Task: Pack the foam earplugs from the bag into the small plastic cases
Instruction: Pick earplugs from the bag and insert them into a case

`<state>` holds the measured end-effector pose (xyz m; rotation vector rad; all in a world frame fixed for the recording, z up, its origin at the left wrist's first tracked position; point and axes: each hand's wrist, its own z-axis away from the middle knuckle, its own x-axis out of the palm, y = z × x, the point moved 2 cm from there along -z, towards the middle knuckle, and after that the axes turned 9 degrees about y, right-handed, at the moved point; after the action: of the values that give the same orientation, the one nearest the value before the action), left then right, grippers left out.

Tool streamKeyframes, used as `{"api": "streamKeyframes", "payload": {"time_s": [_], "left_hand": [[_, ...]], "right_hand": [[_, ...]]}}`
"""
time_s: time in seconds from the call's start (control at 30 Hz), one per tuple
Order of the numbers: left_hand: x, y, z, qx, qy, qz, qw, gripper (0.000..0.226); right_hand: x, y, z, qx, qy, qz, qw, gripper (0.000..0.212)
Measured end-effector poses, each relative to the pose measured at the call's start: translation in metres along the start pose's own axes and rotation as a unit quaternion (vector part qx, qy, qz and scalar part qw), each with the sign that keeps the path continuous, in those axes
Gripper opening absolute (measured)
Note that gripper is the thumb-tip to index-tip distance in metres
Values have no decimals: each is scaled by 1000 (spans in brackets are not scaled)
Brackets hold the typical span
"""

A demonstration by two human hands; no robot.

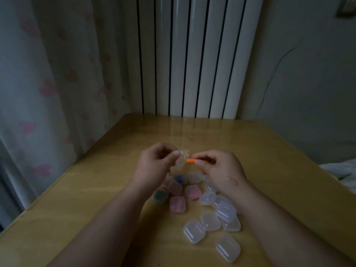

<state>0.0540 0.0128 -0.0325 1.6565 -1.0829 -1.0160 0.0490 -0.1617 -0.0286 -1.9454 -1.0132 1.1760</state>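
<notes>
Pinching the small orange foam earplug (190,160) in your right hand (221,167), you hold it just beside the clear plastic piece (182,158) (case or bag, too blurred) your left hand (154,162) grips. Pink-tinted plastic cases (177,204) below look filled; clear rounded cases (194,231) look empty.

Left forearm (115,218) and right forearm (279,228) are bare along all that shows. The right grip (221,168) has short streak marks on its back; the left grip (154,162) has a short thumbnail.

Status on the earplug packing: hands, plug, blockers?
Left hand holds clear plastic, case or bag unclear. Right hand pinches orange earplug beside it. Nothing between; other cases on table.
</notes>
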Motion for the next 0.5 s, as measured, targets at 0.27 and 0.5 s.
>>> {"api": "streamKeyframes", "payload": {"time_s": [0.27, 0.5], "left_hand": [[12, 1, 13, -99, -130, 83, 983, 23], [22, -4, 20, -114, -178, 117, 970, 16]], "right_hand": [[2, 5, 15, 24, 36, -52, 998, 30], [-5, 5, 17, 25, 35, -38, 998, 22]]}}
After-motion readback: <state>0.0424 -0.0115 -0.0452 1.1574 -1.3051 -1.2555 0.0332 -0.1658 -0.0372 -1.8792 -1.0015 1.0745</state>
